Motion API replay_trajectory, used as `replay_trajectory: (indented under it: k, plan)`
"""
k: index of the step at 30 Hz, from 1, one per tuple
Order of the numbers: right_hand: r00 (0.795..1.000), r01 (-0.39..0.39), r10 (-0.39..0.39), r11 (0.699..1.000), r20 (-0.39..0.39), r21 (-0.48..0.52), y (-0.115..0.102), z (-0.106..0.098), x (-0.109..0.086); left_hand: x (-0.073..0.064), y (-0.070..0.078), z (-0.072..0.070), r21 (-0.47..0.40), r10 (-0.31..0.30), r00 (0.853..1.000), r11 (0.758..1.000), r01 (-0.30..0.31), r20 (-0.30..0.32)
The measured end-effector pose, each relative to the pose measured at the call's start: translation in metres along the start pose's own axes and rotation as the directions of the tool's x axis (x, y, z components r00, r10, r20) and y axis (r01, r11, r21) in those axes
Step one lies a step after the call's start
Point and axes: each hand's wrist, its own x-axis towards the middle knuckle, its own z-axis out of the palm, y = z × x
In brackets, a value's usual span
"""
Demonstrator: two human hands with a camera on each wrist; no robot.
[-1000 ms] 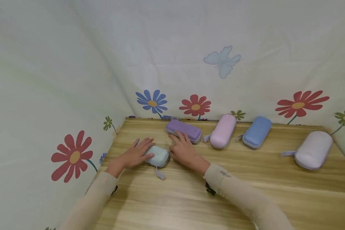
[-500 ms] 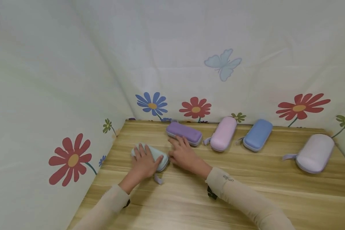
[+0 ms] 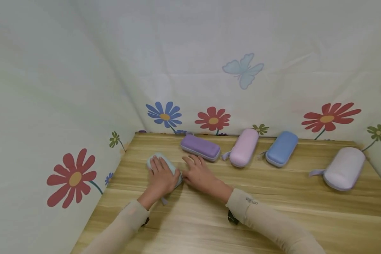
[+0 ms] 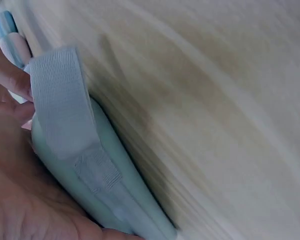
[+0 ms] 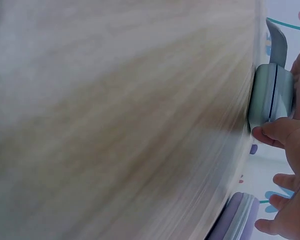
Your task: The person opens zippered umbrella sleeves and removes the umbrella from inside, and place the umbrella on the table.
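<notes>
A mint-green zip case (image 3: 168, 164) lies on the table at the left, with a pale strap (image 4: 62, 102) at its near side. My left hand (image 3: 161, 179) grips it from above, fingers laid over the top and thumb toward its right end. The hand covers much of the case. My right hand (image 3: 199, 176) touches the right end of this case with thumb and forefinger, as the right wrist view shows. Its other fingers are spread apart, toward the purple zip case (image 3: 200, 147). That one lies closed behind the right hand.
Farther right lie a pink case (image 3: 244, 147), a blue case (image 3: 282, 148) and a whitish case (image 3: 344, 168), each with a strap. The wooden table (image 3: 203, 225) meets flower-printed cloth (image 3: 190, 70) at its back and left edges.
My left hand has shifted from the mint-green case's left end to lie over its top. The case has turned slightly, and its strap has swung left. The right hand stays near its end.
</notes>
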Motion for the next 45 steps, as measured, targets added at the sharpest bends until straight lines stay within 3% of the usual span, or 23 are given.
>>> replay_trajectory:
  k: [5, 11, 18, 24, 28, 36, 40, 45]
  plan:
    - [1.0, 0.001, -0.002, 1.0, -0.018, -0.028, 0.0, -0.001, 0.002, 0.001, 0.003, -0.004, 0.034, 0.023, 0.999, 0.999, -0.022, -0.033]
    - [1.0, 0.023, -0.022, 1.0, -0.017, 0.015, 0.003, -0.003, 0.007, 0.001, -0.003, -0.008, 0.042, 0.052, 0.998, 0.998, -0.051, -0.037]
    - [0.999, -0.027, 0.028, 0.999, -0.033, 0.033, 0.001, 0.003, 0.013, 0.002, -0.011, -0.016, 0.086, 0.098, 0.994, 0.992, -0.093, -0.051]
    - [0.994, -0.089, 0.09, 0.996, -0.066, 0.008, -0.008, 0.006, 0.015, 0.001, -0.014, -0.019, 0.111, 0.112, 0.993, 0.988, -0.109, -0.025]
    - [0.995, -0.08, 0.083, 0.996, -0.061, 0.048, -0.016, 0.004, 0.011, 0.0, -0.015, -0.018, 0.135, 0.103, 0.995, 0.985, -0.102, 0.001]
    - [0.992, -0.118, 0.121, 0.991, -0.042, 0.064, -0.021, 0.003, 0.004, 0.0, -0.014, -0.01, 0.022, 0.13, 0.989, 0.991, -0.129, -0.063]
    - [0.99, -0.137, 0.137, 0.99, -0.043, 0.014, -0.019, 0.006, 0.005, -0.002, -0.015, -0.008, -0.035, 0.187, 0.979, 0.981, -0.191, -0.08]
    - [0.978, -0.205, 0.205, 0.979, -0.024, 0.003, -0.011, 0.007, 0.011, -0.011, -0.017, -0.005, -0.006, 0.325, 0.946, 0.946, -0.325, -0.009]
